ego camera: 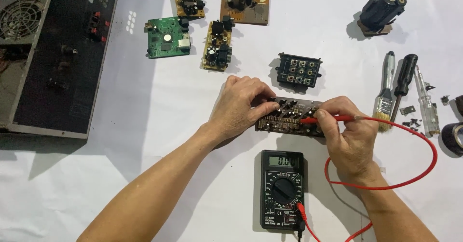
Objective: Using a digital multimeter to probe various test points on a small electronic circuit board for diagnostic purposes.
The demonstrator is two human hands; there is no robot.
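**Probing the Brown Board**

While the grey amplifier chassis point(48, 58) lies off to my left on the white table point(193, 198), I work at the middle of the sheet. Below my hands sits the black multimeter point(282, 190), its dial turned and its red lead point(424, 140) looping out to the right. Just above it lies the long brown circuit board point(284, 121), and my left hand point(238, 108) is curled over its left end, fingers pressing it steady. My right hand point(348, 133) pinches the red probe point(325, 120), tip laid onto the board's right half. I judge this a test of one point; the next move calls for a steady tip and a glance at the display. Right of me lie a brush point(386, 95) and screwdrivers point(404, 80).
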